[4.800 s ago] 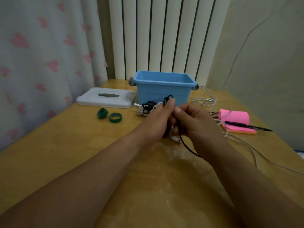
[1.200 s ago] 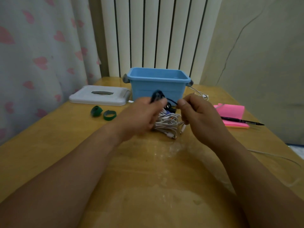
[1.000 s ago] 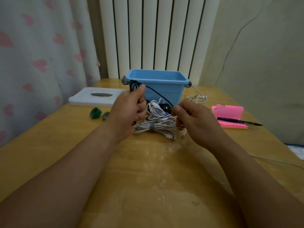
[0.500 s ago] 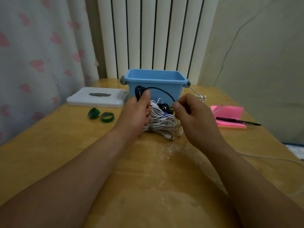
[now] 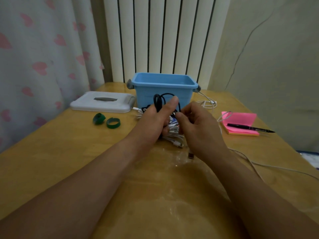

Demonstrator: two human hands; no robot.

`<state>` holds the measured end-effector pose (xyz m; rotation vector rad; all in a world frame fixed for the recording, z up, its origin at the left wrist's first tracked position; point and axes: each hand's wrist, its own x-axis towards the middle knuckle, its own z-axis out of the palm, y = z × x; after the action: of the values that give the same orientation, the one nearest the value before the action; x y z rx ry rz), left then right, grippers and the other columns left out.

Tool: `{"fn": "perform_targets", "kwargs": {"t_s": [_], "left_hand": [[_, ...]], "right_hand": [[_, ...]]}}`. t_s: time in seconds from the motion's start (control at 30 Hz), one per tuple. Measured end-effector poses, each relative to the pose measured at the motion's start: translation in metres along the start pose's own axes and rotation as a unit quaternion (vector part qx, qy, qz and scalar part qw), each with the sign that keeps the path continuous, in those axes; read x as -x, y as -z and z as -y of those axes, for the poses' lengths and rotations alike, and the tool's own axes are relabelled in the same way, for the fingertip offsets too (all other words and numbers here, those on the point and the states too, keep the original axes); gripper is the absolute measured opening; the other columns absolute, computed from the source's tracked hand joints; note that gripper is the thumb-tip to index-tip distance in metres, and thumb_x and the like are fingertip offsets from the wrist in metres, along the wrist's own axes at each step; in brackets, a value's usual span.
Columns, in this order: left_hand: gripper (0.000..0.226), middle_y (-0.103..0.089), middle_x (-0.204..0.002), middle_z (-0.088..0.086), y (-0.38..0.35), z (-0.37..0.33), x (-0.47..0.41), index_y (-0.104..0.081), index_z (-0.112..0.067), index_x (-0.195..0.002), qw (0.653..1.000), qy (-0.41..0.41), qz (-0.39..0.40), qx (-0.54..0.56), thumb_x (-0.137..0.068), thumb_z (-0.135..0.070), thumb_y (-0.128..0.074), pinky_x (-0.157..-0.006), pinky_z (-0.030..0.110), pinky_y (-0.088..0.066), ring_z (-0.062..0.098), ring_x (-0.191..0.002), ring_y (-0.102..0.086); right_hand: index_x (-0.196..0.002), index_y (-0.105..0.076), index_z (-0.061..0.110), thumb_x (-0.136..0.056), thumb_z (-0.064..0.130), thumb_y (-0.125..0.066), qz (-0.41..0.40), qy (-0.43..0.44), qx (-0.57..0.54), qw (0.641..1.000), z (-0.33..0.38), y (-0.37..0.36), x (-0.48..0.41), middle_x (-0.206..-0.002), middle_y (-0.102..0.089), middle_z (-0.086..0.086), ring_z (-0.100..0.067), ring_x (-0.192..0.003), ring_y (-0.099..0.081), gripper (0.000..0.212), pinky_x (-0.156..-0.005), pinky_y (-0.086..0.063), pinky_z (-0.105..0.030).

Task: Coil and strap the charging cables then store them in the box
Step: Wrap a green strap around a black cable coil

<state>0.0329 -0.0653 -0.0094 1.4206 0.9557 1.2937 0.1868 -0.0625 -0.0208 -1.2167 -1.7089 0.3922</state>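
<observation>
Black cable (image 5: 158, 102) coil gripped in left hand (image 5: 151, 121), thumb raised; right hand (image 5: 196, 130) pinches its loose strand. White cable bundle (image 5: 173, 132) beneath, on table (image 5: 69, 152). Blue box (image 5: 146, 96) just behind.

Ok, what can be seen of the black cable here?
The black cable is thin and dark, with a matte, rubbery look. Several loops of it stand upright, bunched in the left hand, whose thumb presses against them, above the white cable pile and in front of the blue box. One strand arcs from the loops over to the right hand, which pinches it. Its plugs cannot be made out.
</observation>
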Motion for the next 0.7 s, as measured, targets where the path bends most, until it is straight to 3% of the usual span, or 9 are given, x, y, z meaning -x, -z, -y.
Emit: {"fn": "perform_targets", "kwargs": {"t_s": [0.07, 0.17, 0.2, 0.3, 0.37, 0.5, 0.57, 0.6, 0.7], "left_hand": [[0.034, -0.074, -0.095, 0.001, -0.005, 0.002, 0.002, -0.068, -0.032, -0.116, 1.0, 0.011, 0.012, -0.002, -0.102, -0.062, -0.056, -0.082, 0.03, -0.056, 0.012, -0.088, -0.068], [0.041, -0.077, -0.122, -0.014, -0.006, 0.004, 0.0, -0.06, -0.04, -0.133, 1.0, 0.021, 0.007, 0.0, -0.101, -0.065, -0.055, -0.108, 0.039, -0.053, 0.005, -0.119, -0.07], [0.037, -0.077, -0.122, -0.017, -0.006, 0.004, 0.001, -0.06, -0.041, -0.132, 1.0, 0.021, 0.005, 0.004, -0.103, -0.062, -0.054, -0.107, 0.036, -0.054, 0.002, -0.118, -0.07], [0.025, -0.078, -0.114, -0.02, -0.006, -0.001, 0.003, -0.061, -0.04, -0.127, 0.998, 0.033, 0.013, 0.043, -0.108, -0.053, -0.052, -0.086, 0.017, -0.058, -0.006, -0.106, -0.072], [0.021, -0.079, -0.111, -0.019, -0.005, -0.003, 0.004, -0.064, -0.038, -0.122, 0.997, 0.046, 0.016, 0.067, -0.109, -0.05, -0.052, -0.078, 0.014, -0.058, -0.006, -0.104, -0.073], [0.024, -0.081, -0.114, -0.005, -0.002, 0.001, 0.003, -0.07, -0.025, -0.12, 0.997, 0.038, -0.023, 0.068, -0.111, -0.041, -0.053, -0.086, 0.025, -0.06, 0.006, -0.107, -0.076], [0.035, -0.081, -0.11, 0.003, 0.0, -0.001, 0.001, -0.075, -0.02, -0.106, 0.994, 0.024, -0.059, 0.087, -0.113, -0.042, -0.048, -0.095, 0.039, -0.06, 0.014, -0.106, -0.077], [0.043, -0.081, -0.103, 0.007, 0.003, -0.004, -0.001, -0.077, -0.018, -0.096, 0.989, 0.017, -0.076, 0.124, -0.114, -0.042, -0.046, -0.096, 0.043, -0.06, 0.019, -0.102, -0.078], [0.038, -0.061, -0.072, 0.003, 0.023, -0.015, -0.009, -0.062, -0.015, -0.092, 0.959, -0.003, -0.101, 0.263, -0.114, -0.04, -0.044, -0.069, 0.037, -0.061, 0.019, -0.065, -0.065]], "right_hand": [[-0.089, -0.058, 0.026, -0.103, 0.034, -0.066, 0.001, 0.015, 0.019, 1.0, 0.001, -0.005, 0.004, -0.077, -0.065, 0.008, -0.008, -0.071, -0.063, 0.018, -0.061, -0.054, -0.034], [-0.096, -0.062, 0.025, -0.103, 0.031, -0.065, 0.01, 0.049, 0.02, 0.999, 0.001, -0.008, 0.007, -0.08, -0.066, 0.013, -0.006, -0.072, -0.064, 0.009, -0.063, -0.058, -0.039], [-0.103, -0.066, 0.025, -0.103, 0.029, -0.064, 0.02, 0.061, 0.008, 0.998, 0.001, -0.008, 0.007, -0.086, -0.069, 0.014, -0.005, -0.077, -0.067, 0.004, -0.067, -0.06, -0.04], [-0.121, -0.069, 0.03, -0.104, 0.025, -0.063, 0.042, 0.075, -0.006, 0.996, 0.003, -0.011, 0.01, -0.105, -0.076, 0.013, -0.007, -0.095, -0.072, 0.019, -0.079, -0.063, -0.039], [-0.126, -0.07, 0.03, -0.103, 0.025, -0.064, 0.05, 0.086, 0.008, 0.995, 0.003, -0.011, 0.01, -0.11, -0.077, 0.012, -0.007, -0.099, -0.073, 0.024, -0.082, -0.063, -0.039], [-0.125, -0.068, 0.034, -0.102, 0.027, -0.065, 0.082, 0.094, 0.054, 0.991, 0.003, -0.01, 0.012, -0.108, -0.077, 0.015, -0.007, -0.095, -0.071, 0.023, -0.08, -0.061, -0.038], [-0.104, -0.065, 0.031, -0.102, 0.032, -0.066, 0.079, 0.079, 0.067, 0.991, 0.004, -0.011, 0.011, -0.095, -0.073, 0.014, -0.009, -0.086, -0.067, 0.002, -0.073, -0.055, -0.036], [-0.096, -0.061, 0.03, -0.102, 0.036, -0.066, 0.076, 0.071, 0.086, 0.991, 0.004, -0.01, 0.01, -0.089, -0.069, 0.013, -0.012, -0.082, -0.064, 0.01, -0.071, -0.052, -0.037], [-0.093, -0.062, 0.025, -0.102, 0.044, -0.065, 0.101, 0.048, 0.152, 0.982, -0.004, -0.004, 0.004, -0.081, -0.064, 0.009, -0.019, -0.079, -0.061, 0.021, -0.071, -0.052, -0.042]]}}
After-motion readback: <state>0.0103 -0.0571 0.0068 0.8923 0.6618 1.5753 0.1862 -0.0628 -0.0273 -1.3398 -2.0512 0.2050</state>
